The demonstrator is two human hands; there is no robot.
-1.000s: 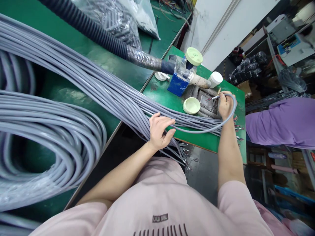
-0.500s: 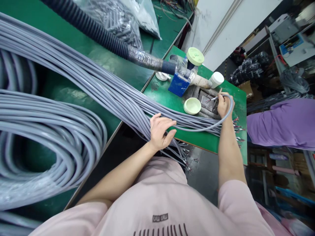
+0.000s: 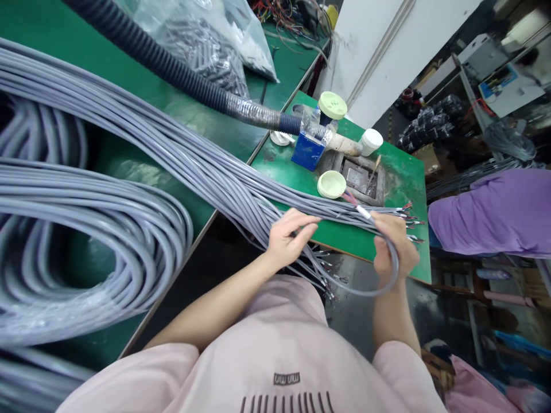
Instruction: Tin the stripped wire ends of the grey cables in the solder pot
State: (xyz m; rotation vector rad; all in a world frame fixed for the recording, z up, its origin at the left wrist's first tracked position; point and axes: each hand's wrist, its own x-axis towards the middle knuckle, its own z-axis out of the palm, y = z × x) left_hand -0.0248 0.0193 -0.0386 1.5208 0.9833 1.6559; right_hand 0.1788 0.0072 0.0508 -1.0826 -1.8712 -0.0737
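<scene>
A grey cable (image 3: 390,275) is pinched in my right hand (image 3: 394,246) near its white-banded end. Its thin coloured wires (image 3: 349,198) point left, close to the rim of a pale green cup (image 3: 331,184). The cable loops down below the hand and back left. My left hand (image 3: 289,236) is beside the long bundle of grey cables (image 3: 241,189), fingers stretched out and thumb apart, with nothing visible in it. Behind the cup sits a grimy square pot with a metallic surface (image 3: 356,176), a thin stick leaning in it.
A ribbed black hose (image 3: 172,63) runs to a blue box (image 3: 308,150) on the green table (image 3: 404,172). Coiled cables (image 3: 142,229) lie at left. White and green-lidded jars (image 3: 371,142) stand at the back. A person in a purple sleeve (image 3: 491,212) is at right.
My right hand has drawn the cable end away from the square pot, toward me and left to the cup's edge. My left hand has shifted slightly right and nearer me.
</scene>
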